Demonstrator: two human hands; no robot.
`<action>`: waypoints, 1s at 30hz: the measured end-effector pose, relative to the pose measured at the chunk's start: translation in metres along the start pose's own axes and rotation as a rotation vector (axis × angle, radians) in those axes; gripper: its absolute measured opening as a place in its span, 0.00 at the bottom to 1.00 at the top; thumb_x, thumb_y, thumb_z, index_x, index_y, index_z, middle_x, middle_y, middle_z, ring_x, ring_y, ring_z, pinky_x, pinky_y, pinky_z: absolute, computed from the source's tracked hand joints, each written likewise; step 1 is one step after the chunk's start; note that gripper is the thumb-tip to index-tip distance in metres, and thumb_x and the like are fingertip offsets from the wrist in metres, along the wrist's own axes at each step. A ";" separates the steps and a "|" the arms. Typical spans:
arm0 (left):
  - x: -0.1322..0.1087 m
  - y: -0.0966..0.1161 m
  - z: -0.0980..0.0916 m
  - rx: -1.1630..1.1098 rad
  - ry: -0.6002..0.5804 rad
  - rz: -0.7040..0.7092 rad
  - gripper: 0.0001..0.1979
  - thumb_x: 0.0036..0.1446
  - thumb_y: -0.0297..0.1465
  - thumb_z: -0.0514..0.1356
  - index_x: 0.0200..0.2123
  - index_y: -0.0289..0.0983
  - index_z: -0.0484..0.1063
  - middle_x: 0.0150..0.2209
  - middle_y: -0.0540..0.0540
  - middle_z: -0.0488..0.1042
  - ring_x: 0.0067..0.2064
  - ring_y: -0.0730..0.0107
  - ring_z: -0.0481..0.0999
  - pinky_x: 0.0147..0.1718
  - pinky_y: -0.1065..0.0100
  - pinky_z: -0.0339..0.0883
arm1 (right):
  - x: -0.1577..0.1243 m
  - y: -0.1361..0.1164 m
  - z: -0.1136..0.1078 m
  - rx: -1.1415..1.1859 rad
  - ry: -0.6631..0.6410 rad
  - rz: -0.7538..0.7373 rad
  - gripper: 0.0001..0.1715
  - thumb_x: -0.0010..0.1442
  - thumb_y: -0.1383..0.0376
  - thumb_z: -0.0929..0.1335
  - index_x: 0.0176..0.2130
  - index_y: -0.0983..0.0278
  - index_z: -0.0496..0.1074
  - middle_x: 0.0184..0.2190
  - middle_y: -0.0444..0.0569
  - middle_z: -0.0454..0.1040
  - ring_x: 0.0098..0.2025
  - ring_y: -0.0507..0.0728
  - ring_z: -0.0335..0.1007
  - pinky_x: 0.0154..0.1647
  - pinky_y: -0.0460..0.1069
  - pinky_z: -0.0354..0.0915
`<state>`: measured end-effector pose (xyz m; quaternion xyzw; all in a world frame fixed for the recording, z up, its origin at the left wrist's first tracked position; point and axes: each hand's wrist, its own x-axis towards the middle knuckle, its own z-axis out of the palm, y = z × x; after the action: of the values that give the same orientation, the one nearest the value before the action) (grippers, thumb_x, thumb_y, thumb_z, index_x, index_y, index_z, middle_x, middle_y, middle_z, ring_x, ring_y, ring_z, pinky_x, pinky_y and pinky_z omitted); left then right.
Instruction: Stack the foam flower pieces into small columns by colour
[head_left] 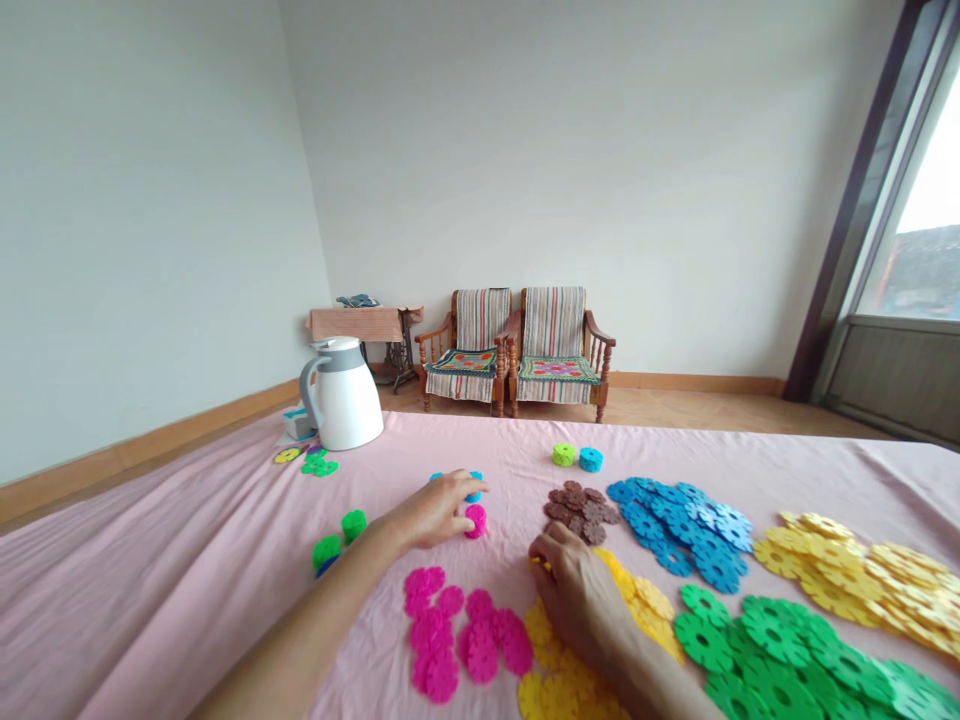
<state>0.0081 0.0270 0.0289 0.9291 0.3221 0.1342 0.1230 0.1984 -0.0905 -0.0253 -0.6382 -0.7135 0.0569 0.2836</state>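
My left hand (441, 508) reaches over the cloth, its thumb beside a pink stack of notched discs (476, 521) and its fingers over a light-blue stack (473, 487). Its fingers are apart; any contact with the stacks is hard to make out. My right hand (574, 590) is closed, fingertips pinched on a yellow notched disc (538, 563), mostly hidden by the fingers. Beneath that hand spreads a pile of yellow discs (574, 690). Brown discs (581, 510) lie just beyond it, and loose pink discs (433, 640) lie between my forearms.
Blue discs (682, 525), pale-yellow discs (862, 575) and green discs (795, 655) are heaped at right. Lime (564, 455) and blue (591, 460) stacks stand farther back. Green stacks (354, 525) sit left of my forearm. A white jug (347, 400) stands on the pink cloth (187, 590).
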 end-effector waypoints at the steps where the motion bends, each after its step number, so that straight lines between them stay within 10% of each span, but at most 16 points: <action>1: -0.003 0.003 -0.002 -0.004 0.041 -0.010 0.21 0.46 0.24 0.58 0.45 0.40 0.68 0.40 0.47 0.69 0.38 0.67 0.70 0.39 0.70 0.61 | 0.000 0.000 0.000 0.001 0.001 -0.003 0.12 0.57 0.71 0.59 0.25 0.64 0.68 0.30 0.48 0.69 0.32 0.50 0.65 0.31 0.43 0.55; 6: -0.038 0.024 -0.001 -0.008 0.253 -0.123 0.17 0.44 0.16 0.47 0.33 0.38 0.68 0.34 0.48 0.70 0.38 0.69 0.69 0.38 0.70 0.60 | -0.001 0.000 0.000 -0.003 0.003 -0.008 0.15 0.58 0.70 0.59 0.25 0.64 0.68 0.29 0.47 0.68 0.31 0.50 0.65 0.32 0.44 0.54; 15: -0.112 0.047 0.040 -0.042 0.254 -0.152 0.13 0.40 0.15 0.45 0.23 0.38 0.62 0.28 0.49 0.68 0.32 0.70 0.67 0.30 0.70 0.57 | -0.001 -0.006 -0.003 0.023 0.034 -0.039 0.18 0.57 0.72 0.58 0.33 0.63 0.75 0.31 0.49 0.71 0.35 0.52 0.66 0.37 0.45 0.57; 23: -0.085 0.029 0.033 -0.045 0.417 -0.241 0.28 0.46 0.17 0.48 0.51 0.37 0.63 0.47 0.44 0.69 0.50 0.65 0.65 0.50 0.64 0.57 | 0.015 -0.024 0.008 -0.024 -0.051 0.000 0.27 0.55 0.75 0.55 0.48 0.62 0.71 0.41 0.50 0.75 0.43 0.54 0.68 0.45 0.47 0.56; 30: -0.058 0.021 0.047 0.075 0.285 -0.306 0.22 0.47 0.19 0.50 0.45 0.39 0.69 0.43 0.44 0.69 0.48 0.61 0.65 0.45 0.63 0.58 | 0.042 -0.035 0.027 -0.136 -0.076 0.128 0.24 0.52 0.74 0.57 0.45 0.63 0.73 0.41 0.54 0.74 0.45 0.60 0.67 0.41 0.52 0.56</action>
<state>-0.0084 -0.0321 -0.0181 0.8449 0.4782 0.2320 0.0603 0.1535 -0.0496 -0.0185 -0.6975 -0.6839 0.0506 0.2081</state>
